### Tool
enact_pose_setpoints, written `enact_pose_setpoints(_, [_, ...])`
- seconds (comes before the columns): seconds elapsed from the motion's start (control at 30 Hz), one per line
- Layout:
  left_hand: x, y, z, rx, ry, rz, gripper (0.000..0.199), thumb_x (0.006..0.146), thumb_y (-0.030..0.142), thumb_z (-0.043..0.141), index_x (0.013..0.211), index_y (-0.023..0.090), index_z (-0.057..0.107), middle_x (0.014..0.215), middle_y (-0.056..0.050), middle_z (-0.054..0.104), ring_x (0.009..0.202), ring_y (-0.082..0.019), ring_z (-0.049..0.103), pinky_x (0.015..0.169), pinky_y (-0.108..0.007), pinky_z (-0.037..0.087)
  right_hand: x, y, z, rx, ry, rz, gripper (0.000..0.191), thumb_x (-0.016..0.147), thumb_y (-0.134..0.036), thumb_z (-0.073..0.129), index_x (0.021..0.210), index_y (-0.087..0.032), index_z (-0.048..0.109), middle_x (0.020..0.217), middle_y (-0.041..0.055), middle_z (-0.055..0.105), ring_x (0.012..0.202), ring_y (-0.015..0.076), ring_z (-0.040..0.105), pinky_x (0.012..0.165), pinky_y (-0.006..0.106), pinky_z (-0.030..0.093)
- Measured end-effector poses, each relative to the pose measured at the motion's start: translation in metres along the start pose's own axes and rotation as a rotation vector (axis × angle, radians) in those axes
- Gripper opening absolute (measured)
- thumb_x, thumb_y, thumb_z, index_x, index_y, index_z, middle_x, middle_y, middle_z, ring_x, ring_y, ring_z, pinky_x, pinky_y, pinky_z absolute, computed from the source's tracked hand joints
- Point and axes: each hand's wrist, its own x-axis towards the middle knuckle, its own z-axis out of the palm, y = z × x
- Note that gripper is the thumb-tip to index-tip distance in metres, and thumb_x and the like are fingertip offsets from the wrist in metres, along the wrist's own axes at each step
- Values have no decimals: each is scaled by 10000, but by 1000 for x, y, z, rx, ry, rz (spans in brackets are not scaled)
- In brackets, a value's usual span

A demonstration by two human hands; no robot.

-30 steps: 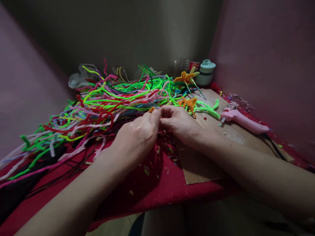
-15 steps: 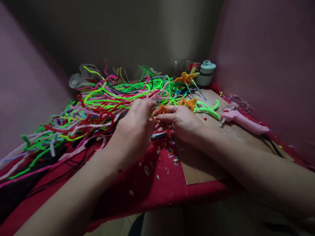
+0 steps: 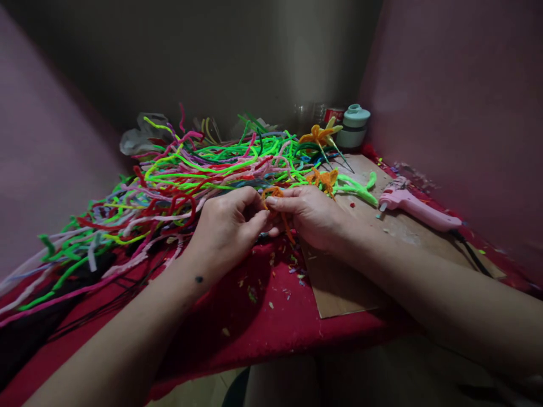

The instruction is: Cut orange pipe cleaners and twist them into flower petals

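Observation:
An orange pipe cleaner (image 3: 274, 194), bent into loops with a loose end hanging down, is between my two hands. My right hand (image 3: 311, 215) pinches it between thumb and forefinger. Curled beside it, my left hand (image 3: 231, 220) has its thumb and fingertips closed at the left side of the loops. Just beyond my right hand lies an orange pipe cleaner flower (image 3: 324, 181), with a light green pipe cleaner piece (image 3: 356, 187) next to it. A heap of many-coloured pipe cleaners (image 3: 212, 161) spreads behind and left of my hands.
A pink glue gun (image 3: 418, 209) rests on the brown board (image 3: 348, 282) at the right. Orange and yellow flowers on stems (image 3: 320, 135) stand near a pale blue-lidded container (image 3: 355, 124). Fluff scraps dot the red cloth (image 3: 254, 328). Walls close in on both sides.
My left hand has lowered and turned, its thumb now showing at the orange loops. The orange pipe cleaner sits slightly lower, and the metal tool beneath my hands is now mostly hidden.

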Motion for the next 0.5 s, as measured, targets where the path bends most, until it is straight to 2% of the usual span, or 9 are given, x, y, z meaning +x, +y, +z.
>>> enact_pose_setpoints(0.1, [0,-2,4,87,43,99,125,744,189,578,625,159,558,607,22,516,584,-100,453,560,-231,341,0,2,-1,-3,26,-67,154,742,-121,614,593,-119,580,540,-2,544,453,72,479,449,196,416])
enact_pose_setpoints(0.17, [1,-5,5,31,60,92,122,733,179,596,623,164,545,634,16,511,620,-109,469,580,-235,359,1,1,-1,7,38,-94,167,750,-110,609,586,-115,575,524,-10,526,443,63,460,436,184,389])
enact_pose_setpoints(0.23, [4,-8,6,-173,28,1,97,700,175,640,677,168,546,680,10,542,656,-123,522,591,-239,398,1,-1,0,49,35,-84,112,767,-97,590,657,-116,601,555,-6,555,455,70,490,439,186,401])
enact_pose_setpoints(0.37, [7,-8,5,-791,-137,-273,314,636,148,712,882,179,519,795,-2,615,668,-161,630,532,-246,472,1,-7,-2,133,-1,3,111,813,-65,521,790,-138,601,596,-3,610,464,88,561,450,191,462])
enact_pose_setpoints(0.5, [6,-5,5,-1081,-216,-351,372,671,88,675,1004,149,521,861,-46,646,689,-177,659,509,-246,508,2,-9,-6,192,-108,48,142,867,-77,458,829,-145,577,586,-5,618,434,77,556,403,158,438])
